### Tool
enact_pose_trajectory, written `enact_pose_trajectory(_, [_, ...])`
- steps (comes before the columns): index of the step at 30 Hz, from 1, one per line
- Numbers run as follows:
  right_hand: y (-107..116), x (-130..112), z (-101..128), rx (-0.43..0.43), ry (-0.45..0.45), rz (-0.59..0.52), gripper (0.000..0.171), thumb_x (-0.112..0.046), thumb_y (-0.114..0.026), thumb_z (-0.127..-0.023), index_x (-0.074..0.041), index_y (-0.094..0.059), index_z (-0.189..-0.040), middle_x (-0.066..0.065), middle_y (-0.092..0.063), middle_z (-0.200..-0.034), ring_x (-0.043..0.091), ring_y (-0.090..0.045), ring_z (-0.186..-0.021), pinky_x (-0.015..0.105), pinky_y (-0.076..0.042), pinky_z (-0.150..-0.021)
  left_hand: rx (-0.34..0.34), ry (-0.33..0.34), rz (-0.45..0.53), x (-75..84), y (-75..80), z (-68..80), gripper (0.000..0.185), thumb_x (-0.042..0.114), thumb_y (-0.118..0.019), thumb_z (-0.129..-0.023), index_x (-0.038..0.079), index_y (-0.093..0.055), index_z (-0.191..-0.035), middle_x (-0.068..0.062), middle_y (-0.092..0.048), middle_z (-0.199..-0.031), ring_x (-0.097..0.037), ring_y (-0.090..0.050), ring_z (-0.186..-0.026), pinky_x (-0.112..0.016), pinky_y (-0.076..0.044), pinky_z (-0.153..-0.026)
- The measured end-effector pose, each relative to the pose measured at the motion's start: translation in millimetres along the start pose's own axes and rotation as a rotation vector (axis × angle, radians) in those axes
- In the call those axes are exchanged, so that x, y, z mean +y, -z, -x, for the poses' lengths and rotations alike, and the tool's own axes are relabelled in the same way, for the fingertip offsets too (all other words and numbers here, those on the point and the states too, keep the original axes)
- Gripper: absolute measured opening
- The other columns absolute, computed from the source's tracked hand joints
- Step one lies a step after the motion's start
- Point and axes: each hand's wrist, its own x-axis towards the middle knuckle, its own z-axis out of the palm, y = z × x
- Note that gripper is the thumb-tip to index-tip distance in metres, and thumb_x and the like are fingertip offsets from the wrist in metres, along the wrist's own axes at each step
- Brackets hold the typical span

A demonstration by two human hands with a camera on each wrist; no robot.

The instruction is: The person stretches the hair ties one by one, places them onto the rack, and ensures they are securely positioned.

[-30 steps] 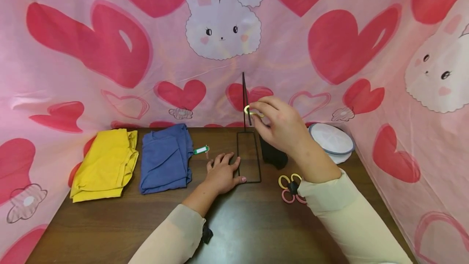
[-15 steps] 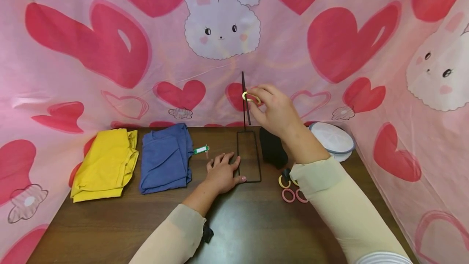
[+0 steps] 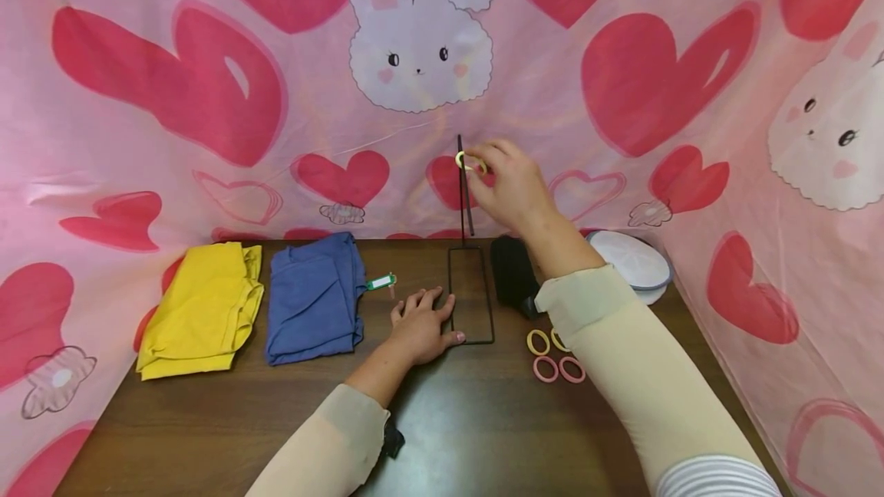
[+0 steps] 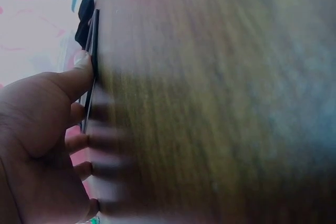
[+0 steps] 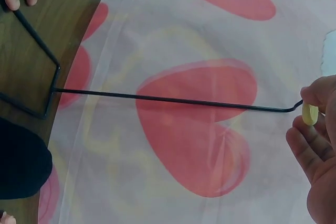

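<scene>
A person's right hand (image 3: 507, 182) pinches a yellow ring (image 3: 464, 162) between thumb and fingertips at the top of a thin black wire stand (image 3: 464, 198), just beside the bent tip of its upright rod; the wrist view shows the ring (image 5: 311, 114) touching that tip but not yet threaded over it. The left hand (image 3: 421, 328) lies flat on the brown table (image 3: 207, 420), fingers straight and relaxed, the thumb pressing on the near corner of the stand's rectangular base, apparently to steady it. The step in hand looks like hanging the ring on the rod; the next move would call for lining the ring's hole up with the tip and slipping it on while the base stays pinned, since so light a stand could tip. Four more rings (image 3: 555, 355), two yellow and two pink, lie on the table under the right forearm; a black cloth (image 3: 512, 276) lies just right of the stand, with a round white lid (image 3: 631, 263) beyond it; a blue cloth (image 3: 314, 297) and a yellow cloth (image 3: 200, 309) lie folded at left. A small green tag (image 3: 380, 281) juts from the blue cloth; its writing is too small to read, and no brand shows anywhere.
</scene>
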Motion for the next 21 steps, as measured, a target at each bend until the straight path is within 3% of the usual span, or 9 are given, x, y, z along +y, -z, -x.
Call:
enact_pose_trajectory(14, [-16.4,10.3,-20.0,-0.021,-0.161,0.021,0.033,-0.016,-0.070,-0.094,-0.006,-0.074,-0.125,0.013,-0.066,-0.124,0.029,-0.064,-0.106,0.041,-0.052,-0.097,0.012,-0.006,0.005,-1.2,-1.1,-2.2,0.078,0.065,-0.059,-0.097,0.033,-0.033,-0.164,0.000,-0.020,-0.172,-0.034,-0.014,-0.157,-0.066,-0.013,-0.118])
enact_pose_trajectory(21, [-19.7,10.3,-18.1,0.015,-0.163,-0.035,0.037,-0.010,-0.070,-0.092,-0.006,-0.072,-0.128,0.015,-0.062,-0.126,0.027,-0.068,-0.094,0.038,-0.056,-0.092,0.014,-0.003,0.011,-2.8,-0.5,-0.8,0.078,0.065,-0.059,-0.097,0.033,-0.034,-0.163,0.000,-0.020,-0.172,-0.034,-0.013,-0.157,-0.066,-0.012,-0.118])
